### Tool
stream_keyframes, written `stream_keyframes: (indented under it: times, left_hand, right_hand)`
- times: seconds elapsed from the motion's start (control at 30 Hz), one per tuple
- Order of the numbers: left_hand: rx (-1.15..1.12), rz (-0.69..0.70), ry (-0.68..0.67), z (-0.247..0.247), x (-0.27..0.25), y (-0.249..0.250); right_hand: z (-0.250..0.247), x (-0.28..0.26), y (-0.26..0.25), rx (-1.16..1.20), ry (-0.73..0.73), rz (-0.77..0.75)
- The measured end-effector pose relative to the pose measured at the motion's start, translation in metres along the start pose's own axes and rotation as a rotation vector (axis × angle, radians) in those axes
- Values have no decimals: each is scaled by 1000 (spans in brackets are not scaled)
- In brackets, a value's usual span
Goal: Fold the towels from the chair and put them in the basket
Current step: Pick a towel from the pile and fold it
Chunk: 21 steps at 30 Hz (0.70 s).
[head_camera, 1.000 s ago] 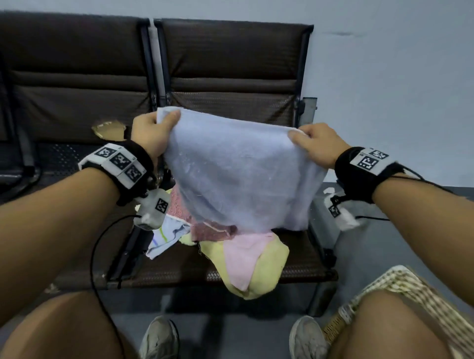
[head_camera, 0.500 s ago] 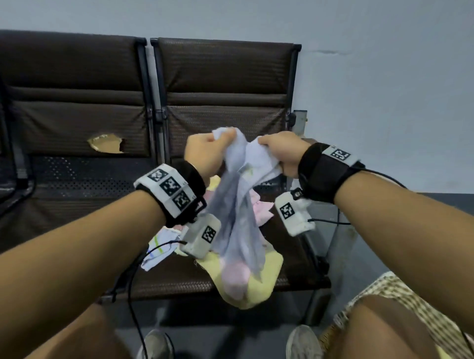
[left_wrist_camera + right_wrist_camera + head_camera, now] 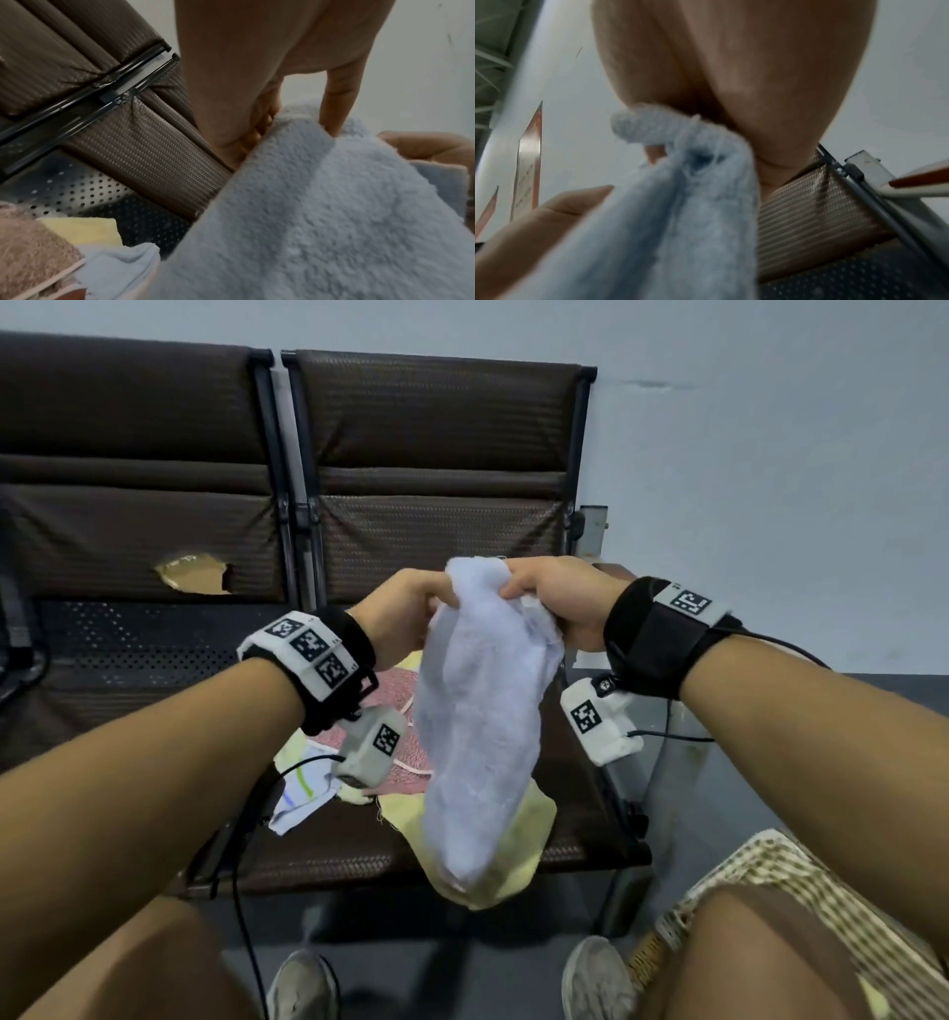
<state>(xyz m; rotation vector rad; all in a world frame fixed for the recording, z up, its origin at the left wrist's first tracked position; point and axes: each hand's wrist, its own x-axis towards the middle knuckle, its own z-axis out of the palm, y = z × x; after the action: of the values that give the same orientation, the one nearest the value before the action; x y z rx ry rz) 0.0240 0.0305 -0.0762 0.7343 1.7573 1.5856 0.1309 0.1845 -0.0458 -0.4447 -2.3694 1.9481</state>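
Both hands grip the top edge of a pale blue towel (image 3: 475, 726), held up in the air in front of the person. Left hand (image 3: 405, 616) pinches the towel's upper left part, its fingers curled into the cloth; in the left wrist view one finger (image 3: 339, 97) presses down into the terry surface. Right hand (image 3: 557, 598) clutches the upper right part, with the cloth bunched inside its closed fingers, as the right wrist view shows. The two grips sit close together, almost touching, so the towel hangs doubled below them in a long, narrow drape.

Directly beneath the grip, on the seat of a brown chair (image 3: 436, 454), lies the pile of remaining towels. A yellow towel (image 3: 524, 860) sits under the hanging blue end and spills over the front edge of the seat. A pink towel (image 3: 405, 711) lies below and to the left of the grip, partly hidden by the left wrist. Further left of it lies a white cloth with coloured stripes (image 3: 300, 793). Whether the blue towel's lower end touches the yellow one cannot be told.

A second brown chair (image 3: 128, 469) stands left of the grip, with a torn patch (image 3: 192, 570) in its backrest.
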Motion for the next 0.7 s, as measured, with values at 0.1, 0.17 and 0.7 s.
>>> stream_keyframes:
  times: [0.1,0.17,0.7]
  left_hand:
    - [-37,44,-2,-6,10,0]
    - [-42,96,58,-7,20,1]
    - [122,417,495,-28,67,10]
  right_hand:
    - [-16,6,0,-181,-19,-39]
    - [-31,12,1,-493,8,-37]
    - [-53,46,17,-661,540,-424]
